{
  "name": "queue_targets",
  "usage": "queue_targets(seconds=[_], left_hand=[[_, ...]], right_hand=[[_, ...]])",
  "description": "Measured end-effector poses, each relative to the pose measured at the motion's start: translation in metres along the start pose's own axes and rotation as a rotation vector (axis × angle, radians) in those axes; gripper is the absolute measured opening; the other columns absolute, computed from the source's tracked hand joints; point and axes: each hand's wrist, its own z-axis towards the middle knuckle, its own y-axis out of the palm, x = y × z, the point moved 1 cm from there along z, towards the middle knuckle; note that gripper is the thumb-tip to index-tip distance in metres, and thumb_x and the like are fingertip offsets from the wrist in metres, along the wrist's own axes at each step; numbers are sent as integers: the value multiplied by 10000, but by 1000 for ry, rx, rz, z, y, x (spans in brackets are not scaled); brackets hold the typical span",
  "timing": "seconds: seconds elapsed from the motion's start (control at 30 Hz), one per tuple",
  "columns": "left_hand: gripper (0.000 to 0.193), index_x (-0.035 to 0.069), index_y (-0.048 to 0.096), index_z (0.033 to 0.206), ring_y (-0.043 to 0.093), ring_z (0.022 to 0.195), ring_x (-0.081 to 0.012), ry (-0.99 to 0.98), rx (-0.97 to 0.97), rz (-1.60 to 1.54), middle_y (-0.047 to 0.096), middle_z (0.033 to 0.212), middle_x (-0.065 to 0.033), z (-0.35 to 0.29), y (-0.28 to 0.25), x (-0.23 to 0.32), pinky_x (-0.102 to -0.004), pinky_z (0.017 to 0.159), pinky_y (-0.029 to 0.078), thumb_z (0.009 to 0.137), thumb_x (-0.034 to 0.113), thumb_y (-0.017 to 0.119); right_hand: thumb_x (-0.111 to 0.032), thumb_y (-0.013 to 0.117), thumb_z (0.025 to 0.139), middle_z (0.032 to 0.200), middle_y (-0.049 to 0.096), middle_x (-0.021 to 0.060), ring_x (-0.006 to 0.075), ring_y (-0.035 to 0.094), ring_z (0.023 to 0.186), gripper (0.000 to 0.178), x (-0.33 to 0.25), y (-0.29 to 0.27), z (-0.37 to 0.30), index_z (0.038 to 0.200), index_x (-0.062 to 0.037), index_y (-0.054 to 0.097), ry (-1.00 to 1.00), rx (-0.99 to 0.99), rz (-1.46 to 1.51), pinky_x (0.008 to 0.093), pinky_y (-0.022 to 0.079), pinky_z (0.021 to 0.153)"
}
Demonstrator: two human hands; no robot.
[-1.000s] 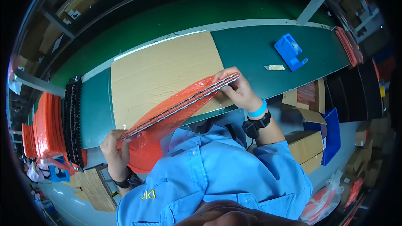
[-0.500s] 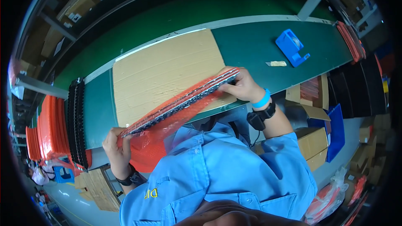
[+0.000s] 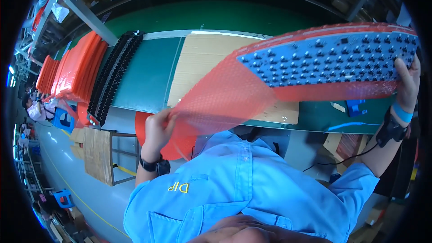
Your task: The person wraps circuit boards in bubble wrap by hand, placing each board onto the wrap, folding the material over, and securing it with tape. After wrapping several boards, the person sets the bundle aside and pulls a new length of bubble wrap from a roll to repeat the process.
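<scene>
A long blue circuit board, covered in rows of small dark parts like a keyboard's, is held up at the right with its face toward me. Red bubble wrap shows along its upper and lower edges and stretches past its left end. At the board's far right end my right hand is closed, thumb on the face. My left hand pinches the loose left corner of the bubble wrap, away from the board. What lies behind the board is hidden.
Under the wrap, a cardboard sheet lies on the green bench. Black strip-like parts and red wrapped bundles stand at the left. A blue tape dispenser is partly covered at right. A wooden stool stands lower left.
The wrapped board has swung up and right, turning from edge-on to face-on. My left hand has left the board's end and now holds only wrap. The view has shifted left.
</scene>
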Motion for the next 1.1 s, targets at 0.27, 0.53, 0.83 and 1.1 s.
queue_targets(seconds=[0.27, 0.53, 0.83, 1.1], left_hand=[[141, 23, 740, 971, 685, 661, -263, -373, -16, 402, 694, 768, -174, -75, 13, -135, -336, 617, 523, 859, 90, 685], [140, -39, 735, 995, 692, 824, -139, -470, -500, -553, 752, 921, -76, -69, -35, -137, -284, 761, 532, 883, 33, 691], [204, -72, 713, 1067, 704, 899, -160, -565, -917, -951, 749, 1015, -125, -78, -23, -96, -288, 830, 555, 868, -34, 698], [178, -64, 721, 1053, 712, 891, -166, -534, -946, -932, 749, 1006, -123, -79, -25, -89, -298, 832, 568, 885, -15, 694]], right_hand=[[-161, 636, 955, 1151, 691, 90, 163, 679, 1031, 348, 9, -46, 29, 1271, -18, 605, 40, 7, 12, 309, 540, 921], [-298, 692, 929, 1144, 708, 157, 228, 698, 1028, 433, 18, 38, 84, 1266, -31, 642, -351, 132, -952, 318, 547, 863], [-265, 653, 894, 960, 565, 134, 256, 637, 766, 270, 63, 310, -26, 1063, -68, 578, -427, -326, -1229, 361, 566, 546], [-371, 676, 881, 1009, 543, 180, 285, 675, 756, 470, 99, 353, -42, 1146, -19, 515, -272, -488, -1023, 374, 577, 543]])
